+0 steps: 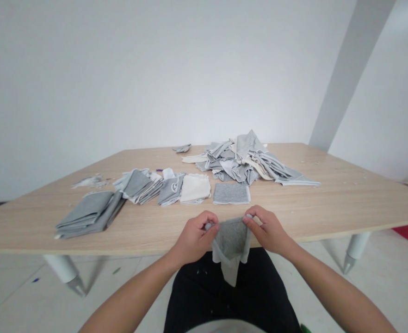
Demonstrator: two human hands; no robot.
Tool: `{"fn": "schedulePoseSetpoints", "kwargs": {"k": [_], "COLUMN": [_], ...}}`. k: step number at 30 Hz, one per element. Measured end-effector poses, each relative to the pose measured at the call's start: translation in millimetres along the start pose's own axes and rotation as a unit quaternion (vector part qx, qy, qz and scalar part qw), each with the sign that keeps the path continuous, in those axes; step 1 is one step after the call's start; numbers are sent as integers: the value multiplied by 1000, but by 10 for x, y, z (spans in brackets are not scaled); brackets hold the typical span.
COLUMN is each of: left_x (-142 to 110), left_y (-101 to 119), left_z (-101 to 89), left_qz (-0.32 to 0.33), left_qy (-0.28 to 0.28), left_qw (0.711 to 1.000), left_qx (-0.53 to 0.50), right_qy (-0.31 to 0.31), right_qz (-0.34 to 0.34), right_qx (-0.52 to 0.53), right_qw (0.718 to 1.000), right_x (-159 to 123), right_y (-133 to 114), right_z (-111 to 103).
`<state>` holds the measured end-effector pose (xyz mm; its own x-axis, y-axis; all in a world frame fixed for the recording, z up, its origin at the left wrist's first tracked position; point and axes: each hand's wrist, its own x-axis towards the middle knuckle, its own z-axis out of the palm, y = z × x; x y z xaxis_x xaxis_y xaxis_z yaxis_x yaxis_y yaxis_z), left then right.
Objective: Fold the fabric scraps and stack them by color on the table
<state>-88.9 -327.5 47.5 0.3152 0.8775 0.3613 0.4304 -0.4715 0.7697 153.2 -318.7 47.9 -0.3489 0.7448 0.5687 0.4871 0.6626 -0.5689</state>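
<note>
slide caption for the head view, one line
Left hand and right hand hold a grey fabric piece by its corners at a wood-grain table bearing a fabric heap.

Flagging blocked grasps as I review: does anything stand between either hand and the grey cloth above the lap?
Nothing visible does: the left hand and the right hand each pinch an upper corner of the grey cloth directly. The fabric pile lies farther off on the table, not in between.

The scrap (231, 236) is soft, matt cloth, as is the wrinkled pile (238, 159). The table (311, 208) looks like smooth wood; the wall (155, 69) looks smooth and matt.
</note>
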Motion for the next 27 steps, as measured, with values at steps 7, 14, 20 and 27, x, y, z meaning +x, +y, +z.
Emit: {"fn": "schedulePoseSetpoints", "kwargs": {"k": [7, 14, 20, 27], "left_x": [-45, -70, -109, -135], "left_y": [-101, -148, -158, -302], "left_z": [-103, -192, -186, -44], "left_qz": [-10, -27, -37, -34], "left_qy": [-15, 36, 117, 183], "left_qw": [1000, 999, 988, 960], "left_qx": [-3, -26, -89, -208], "right_qy": [36, 67, 61, 71], "right_qz": [15, 15, 6, 44], "right_qx": [19, 25, 15, 19], "right_qw": [999, 997, 998, 996], "right_x": [-49, -80, -112, -107], "right_y": [59, 63, 54, 32], "right_z": [-7, -7, 34, 109]}}
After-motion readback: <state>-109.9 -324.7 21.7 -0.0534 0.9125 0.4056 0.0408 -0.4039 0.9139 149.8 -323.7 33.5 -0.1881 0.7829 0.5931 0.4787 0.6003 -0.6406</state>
